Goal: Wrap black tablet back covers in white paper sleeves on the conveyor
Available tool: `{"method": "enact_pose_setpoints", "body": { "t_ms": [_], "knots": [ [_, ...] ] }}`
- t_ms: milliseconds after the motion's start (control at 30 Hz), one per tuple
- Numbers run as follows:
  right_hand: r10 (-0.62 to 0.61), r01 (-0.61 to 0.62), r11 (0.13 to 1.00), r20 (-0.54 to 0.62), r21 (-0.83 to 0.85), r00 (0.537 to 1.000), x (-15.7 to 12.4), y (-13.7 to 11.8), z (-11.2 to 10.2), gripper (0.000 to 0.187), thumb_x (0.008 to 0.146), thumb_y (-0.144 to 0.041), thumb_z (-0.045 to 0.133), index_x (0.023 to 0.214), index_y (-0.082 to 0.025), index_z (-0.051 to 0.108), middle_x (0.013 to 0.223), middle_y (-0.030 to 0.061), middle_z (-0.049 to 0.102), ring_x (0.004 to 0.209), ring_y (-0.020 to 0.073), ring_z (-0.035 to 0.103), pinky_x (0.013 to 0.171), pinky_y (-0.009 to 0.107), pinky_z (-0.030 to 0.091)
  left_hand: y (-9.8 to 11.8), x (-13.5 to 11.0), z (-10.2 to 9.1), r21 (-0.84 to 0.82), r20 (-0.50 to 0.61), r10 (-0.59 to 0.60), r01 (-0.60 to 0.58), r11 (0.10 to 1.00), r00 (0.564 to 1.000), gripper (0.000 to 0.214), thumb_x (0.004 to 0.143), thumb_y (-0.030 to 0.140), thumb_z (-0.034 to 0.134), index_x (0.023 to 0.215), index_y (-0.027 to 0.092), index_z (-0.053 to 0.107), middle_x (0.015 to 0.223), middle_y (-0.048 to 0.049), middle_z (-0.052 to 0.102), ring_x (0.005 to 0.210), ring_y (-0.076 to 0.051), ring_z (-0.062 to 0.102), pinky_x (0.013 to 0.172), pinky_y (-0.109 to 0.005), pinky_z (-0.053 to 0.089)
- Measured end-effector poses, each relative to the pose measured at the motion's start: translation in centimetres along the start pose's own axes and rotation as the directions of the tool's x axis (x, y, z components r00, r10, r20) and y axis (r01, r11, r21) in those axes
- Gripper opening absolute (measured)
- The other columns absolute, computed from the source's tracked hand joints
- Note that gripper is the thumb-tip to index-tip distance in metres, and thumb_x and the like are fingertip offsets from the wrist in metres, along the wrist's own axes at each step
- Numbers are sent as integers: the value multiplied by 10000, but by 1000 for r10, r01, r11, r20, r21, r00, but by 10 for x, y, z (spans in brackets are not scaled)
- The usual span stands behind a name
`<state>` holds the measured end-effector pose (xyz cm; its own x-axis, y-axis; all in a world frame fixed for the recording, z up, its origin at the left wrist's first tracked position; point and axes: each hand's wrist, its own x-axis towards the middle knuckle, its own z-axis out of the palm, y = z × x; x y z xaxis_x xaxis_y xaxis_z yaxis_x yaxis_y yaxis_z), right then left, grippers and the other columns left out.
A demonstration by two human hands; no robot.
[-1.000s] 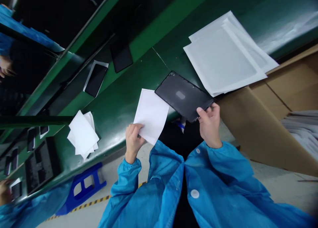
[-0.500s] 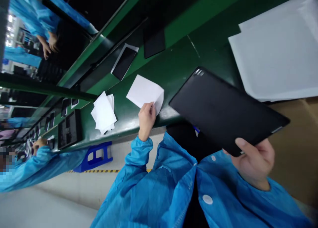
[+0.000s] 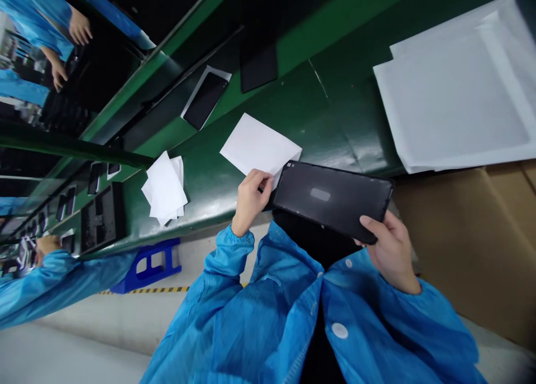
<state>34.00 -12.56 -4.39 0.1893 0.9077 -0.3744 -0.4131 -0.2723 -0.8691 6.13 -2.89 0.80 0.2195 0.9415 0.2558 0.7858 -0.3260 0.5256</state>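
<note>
My right hand (image 3: 391, 250) grips the right end of a black tablet (image 3: 330, 202), thumb on top and fingers beneath. The tablet's upward face is dark, with a small grey rounded patch near its middle and tiny white marks at one corner. My left hand (image 3: 253, 197) is closed at the near edge of a white sheet (image 3: 259, 144), pinching it. Whether the sheet is a flat sheet or a thin sleeve I cannot tell. It lies on the green bench (image 3: 335, 121), and the tablet's left end overlaps its near right corner.
White sheets (image 3: 167, 188) lie stacked at left, larger white sleeves (image 3: 452, 99) at right. Farther back are a phone-like device (image 3: 205, 99) and a dark panel (image 3: 258, 66). A black tray (image 3: 98, 216), blue stool (image 3: 153, 264), cardboard (image 3: 460, 233) and co-workers' hands (image 3: 79, 27) are around.
My right hand has brought the tablet left and turned it so its other face shows. The white sheet lies flatter, its near right corner now under the tablet. My left hand still pinches it.
</note>
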Motion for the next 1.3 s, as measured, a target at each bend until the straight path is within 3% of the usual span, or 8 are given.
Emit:
{"method": "enact_pose_setpoints", "body": {
  "t_ms": [367, 600, 700, 800, 967, 1100, 1200, 1300],
  "knots": [
    [-64, 63, 991, -5, -122, 998, -14, 15, 29, 373, 915, -591, 778, 998, -263, 621, 610, -18, 639, 418, 180, 557, 411, 344, 500, 11, 0, 0, -71, 35, -20, 22, 997, 999, 135, 1002, 181, 689, 871, 186, 662, 751, 24, 649, 628, -93, 566, 631, -209, 479],
    [94, -60, 991, 311, -116, 946, -14, 27, 66, 595, 881, -806, 722, 951, -252, 514, 612, -10, 667, 502, 177, 633, 492, 312, 542, 37, 1, 4, -173, 147, 207, -180, 968, 967, 131, 1048, 189, 655, 918, 182, 666, 818, -4, 676, 718, -112, 626, 693, -219, 513],
    [42, -10, 997, 447, -75, 893, -9, 25, 62, 633, 907, -854, 643, 1002, -239, 526, 727, 26, 733, 598, 170, 684, 591, 317, 596, 47, 2, 2, -240, 187, 273, -226, 944, 944, 122, 1058, 198, 655, 938, 180, 671, 830, -14, 684, 749, -124, 640, 705, -229, 522],
    [25, 24, 995, 494, -93, 869, -5, 24, 53, 575, 987, -796, 585, 1063, -226, 573, 830, 60, 775, 685, 173, 722, 681, 329, 624, 53, 4, -2, -256, 131, 247, -207, 944, 960, 128, 1055, 207, 673, 929, 183, 673, 808, -12, 675, 723, -124, 621, 692, -239, 518],
    [17, 19, 996, 385, -90, 923, 5, 39, 55, 634, 807, -847, 762, 908, -233, 638, 747, 43, 758, 676, 221, 732, 654, 359, 633, 66, 2, 1, -381, 289, 414, -293, 877, 863, 184, 1108, 247, 571, 969, 182, 674, 862, -60, 726, 816, -170, 688, 760, -297, 562],
    [-15, 28, 997, 180, -67, 984, 10, 51, 60, 605, 695, -766, 896, 907, -233, 705, 846, 70, 800, 833, 274, 777, 767, 393, 660, 66, 4, 1, -431, 375, 463, -291, 854, 803, 202, 1123, 265, 539, 991, 184, 668, 892, -76, 748, 852, -188, 699, 791, -323, 571],
    [-32, 31, 999, -30, -37, 999, 13, 53, 54, 619, 648, -695, 950, 981, -229, 714, 993, 95, 826, 950, 284, 792, 826, 390, 659, 60, 6, 1, -413, 390, 463, -298, 861, 796, 223, 1126, 293, 548, 971, 186, 668, 882, -69, 747, 841, -188, 686, 778, -326, 561],
    [-43, 36, 997, -98, -72, 994, 18, 50, 47, 576, 656, -672, 941, 938, -221, 721, 982, 96, 830, 962, 281, 794, 833, 377, 654, 58, 2, 8, -376, 395, 448, -303, 876, 802, 232, 1124, 298, 542, 969, 184, 671, 869, -65, 737, 832, -191, 672, 774, -332, 558]
  ]
}}
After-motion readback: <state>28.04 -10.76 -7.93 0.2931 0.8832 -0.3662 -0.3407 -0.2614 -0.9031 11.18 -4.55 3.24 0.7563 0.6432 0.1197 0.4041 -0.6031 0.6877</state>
